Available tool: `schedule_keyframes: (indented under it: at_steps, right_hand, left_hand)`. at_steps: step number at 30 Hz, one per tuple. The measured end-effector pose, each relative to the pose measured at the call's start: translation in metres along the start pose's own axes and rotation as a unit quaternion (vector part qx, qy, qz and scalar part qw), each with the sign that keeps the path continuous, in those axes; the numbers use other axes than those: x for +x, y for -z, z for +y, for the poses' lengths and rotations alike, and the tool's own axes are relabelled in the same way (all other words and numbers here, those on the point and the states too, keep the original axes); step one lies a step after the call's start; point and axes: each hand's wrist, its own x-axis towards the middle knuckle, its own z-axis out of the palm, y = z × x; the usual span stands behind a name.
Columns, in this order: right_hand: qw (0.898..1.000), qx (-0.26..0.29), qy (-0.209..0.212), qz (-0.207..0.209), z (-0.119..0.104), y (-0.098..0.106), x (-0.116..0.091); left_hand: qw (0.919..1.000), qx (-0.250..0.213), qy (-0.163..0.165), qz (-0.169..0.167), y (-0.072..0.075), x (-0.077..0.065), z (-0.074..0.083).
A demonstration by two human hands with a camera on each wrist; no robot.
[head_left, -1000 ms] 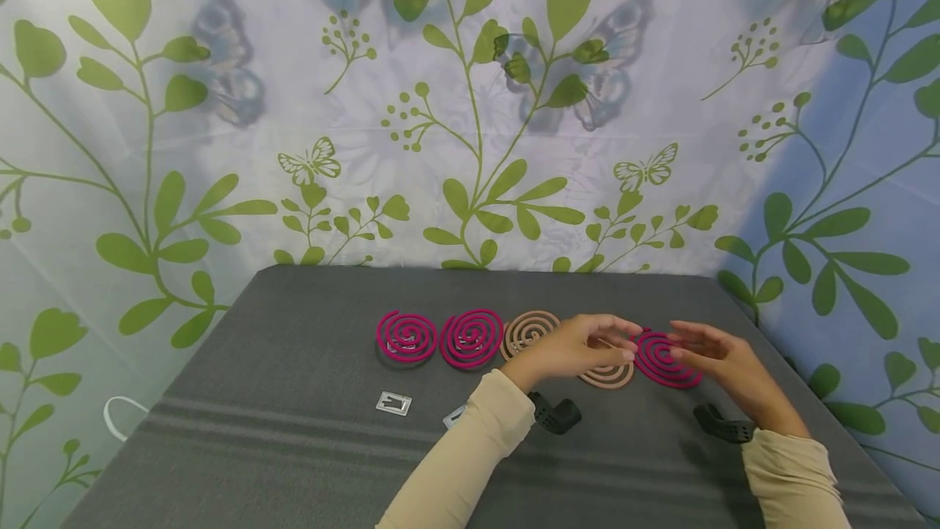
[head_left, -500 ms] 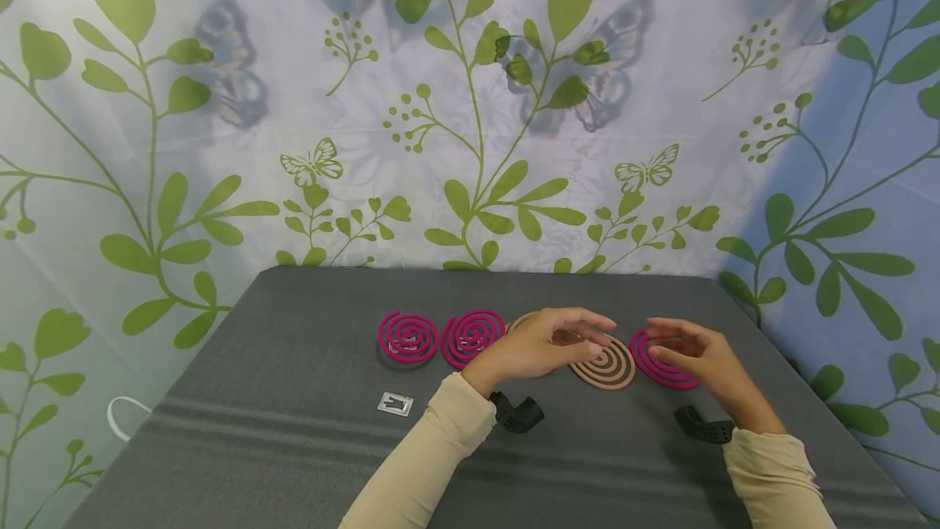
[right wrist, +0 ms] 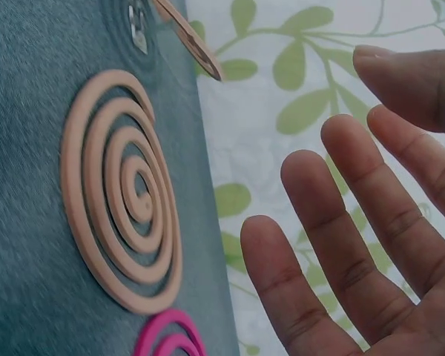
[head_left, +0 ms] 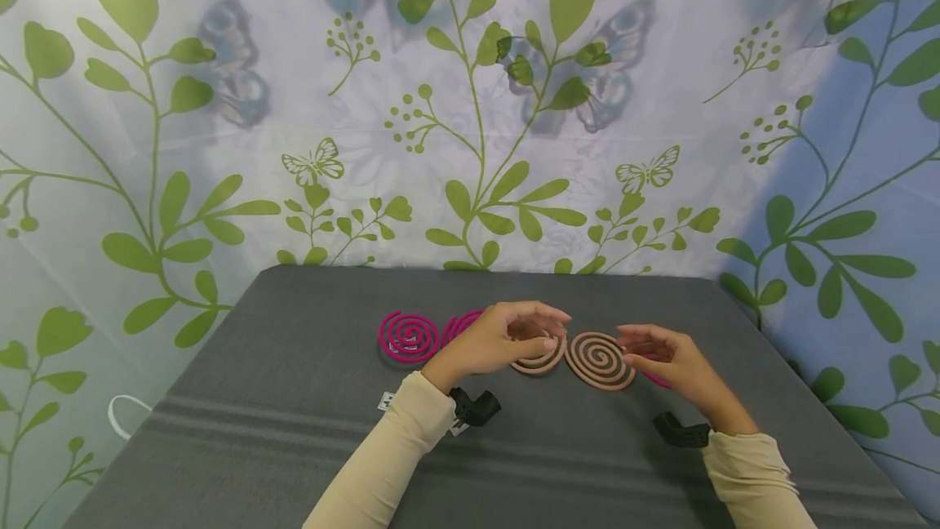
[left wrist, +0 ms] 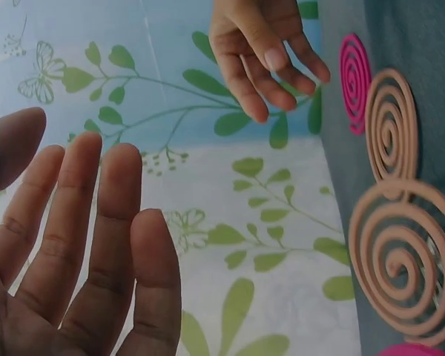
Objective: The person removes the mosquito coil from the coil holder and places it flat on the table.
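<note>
A row of flat mosquito coils lies along the table: a pink coil at the left, a second pink coil partly hidden by my left hand, two tan ones, and a pink one at the right. My left hand hovers over a tan coil, holding nothing, fingers loosely bent. Between my hands the other tan coil shows whole. My right hand, also bare, covers most of the rightmost pink coil. In the left wrist view its fingers are relaxed and slightly spread.
Small metal coil stands lie nearer the front, one stand left of the left sleeve, another under the wrist. Black wrist mounts hang at the left wrist and right wrist. Behind the grey table hangs a leaf-patterned curtain.
Both hands have drifted left above the coils, the left one farther. The right-hand tan coil has come into full view, while the second pink coil is now partly covered.
</note>
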Motion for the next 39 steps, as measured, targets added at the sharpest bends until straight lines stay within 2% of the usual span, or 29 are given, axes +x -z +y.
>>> schedule_keyframes:
  at_steps: [9, 16, 23, 29, 33, 39]
  right_hand:
    - [1.000, 0.022, -0.002, -0.022, 0.003, -0.020, 0.005]
    - [0.998, 0.048, 0.004, -0.038, 0.009, -0.031, 0.009]
    - [0.999, 0.008, 0.024, -0.030, 0.012, -0.040, 0.017]
    - [0.999, 0.003, -0.027, -0.031, 0.011, -0.051, 0.025]
    - [0.996, 0.010, -0.071, -0.042, 0.011, -0.060, 0.032]
    - [0.991, 0.027, -0.109, -0.065, 0.009, -0.071, 0.041]
  left_hand:
    - [0.9998, -0.018, 0.005, 0.000, 0.014, -0.011, -0.013]
    - [0.9996, -0.007, 0.028, 0.007, 0.025, -0.015, -0.022]
    - [0.9989, -0.002, 0.045, 0.015, 0.033, -0.016, -0.036]
    - [0.9965, -0.008, 0.080, 0.023, 0.038, -0.018, -0.047]
    - [0.9942, -0.007, 0.106, 0.018, 0.041, -0.019, -0.056]
    - [0.9890, 0.001, 0.148, 0.006, 0.044, -0.018, -0.067]
